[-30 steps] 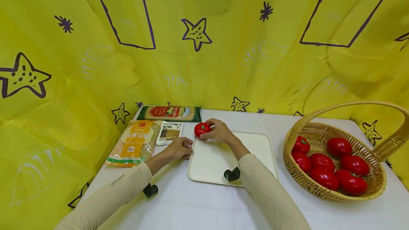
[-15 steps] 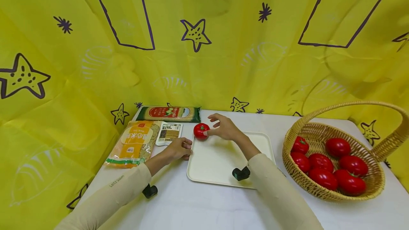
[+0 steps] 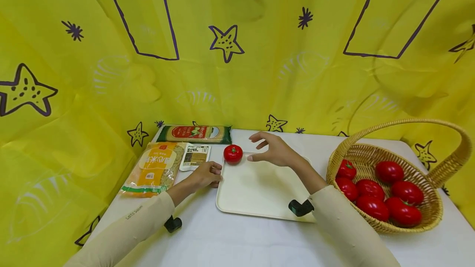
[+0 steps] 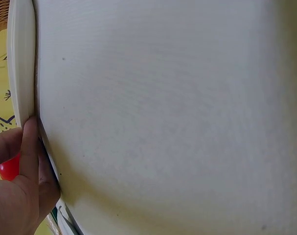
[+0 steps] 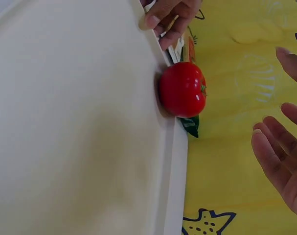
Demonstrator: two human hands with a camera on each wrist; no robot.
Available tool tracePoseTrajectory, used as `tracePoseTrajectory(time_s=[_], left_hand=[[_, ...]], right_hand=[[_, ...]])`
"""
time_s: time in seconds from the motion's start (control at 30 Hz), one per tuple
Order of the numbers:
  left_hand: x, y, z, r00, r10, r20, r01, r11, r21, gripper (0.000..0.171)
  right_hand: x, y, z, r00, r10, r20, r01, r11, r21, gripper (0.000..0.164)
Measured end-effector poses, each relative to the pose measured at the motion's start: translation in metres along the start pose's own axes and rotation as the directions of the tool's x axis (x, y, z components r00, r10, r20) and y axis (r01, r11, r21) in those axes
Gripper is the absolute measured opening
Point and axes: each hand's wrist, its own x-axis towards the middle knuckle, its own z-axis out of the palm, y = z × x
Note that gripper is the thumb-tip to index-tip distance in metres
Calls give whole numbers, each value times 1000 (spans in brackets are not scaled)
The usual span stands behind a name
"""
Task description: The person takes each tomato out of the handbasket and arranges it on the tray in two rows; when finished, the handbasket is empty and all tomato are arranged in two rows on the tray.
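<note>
A round red tomato (image 3: 233, 154) with a green stem sits in the far left corner of a cream tray (image 3: 256, 195). At the tray's left edge, my left hand (image 3: 205, 175) pinches the rim; the left wrist view has its fingers (image 4: 28, 152) against that rim. My right hand (image 3: 273, 149) hovers over the tray's far side, just right of the tomato and apart from it. Its thumb and fingers are spread with nothing between them. In the right wrist view, a gap separates the tomato (image 5: 182, 90) from the right hand (image 5: 285, 147).
A wicker basket (image 3: 432, 213) with a tall handle holds several red tomatoes (image 3: 402, 212) on the right. Left of the tray lie an orange noodle bag (image 3: 156, 168), a small white packet (image 3: 195, 156) and a green-ended noodle pack (image 3: 194, 134). A yellow curtain hangs behind.
My right hand has let go of the tomato and moved right, its fingers spreading. The tomato stays in the tray's corner. My left hand keeps its place at the rim.
</note>
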Motion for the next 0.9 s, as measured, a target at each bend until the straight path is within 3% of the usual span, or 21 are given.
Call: tracePoseTrajectory(time_s=[0.3, 0.6, 0.77, 0.9], left_hand=[[-1, 2, 1, 1000, -3, -8, 3, 1000, -12, 40], [0, 0, 1, 1000, -7, -14, 7, 1000, -20, 39], [0, 0, 1, 1000, -5, -11, 5, 1000, -20, 39], [0, 1, 1, 1000, -8, -9, 8, 1000, -13, 40]], right_hand=[[-41, 2, -26, 991, -61, 121, 54, 997, 61, 56], [-81, 6, -53, 948, -85, 306, 69, 996, 61, 51], [-105, 15, -67, 930, -92, 354, 73, 995, 67, 47], [-129, 23, -81, 935, -92, 342, 67, 994, 84, 46]])
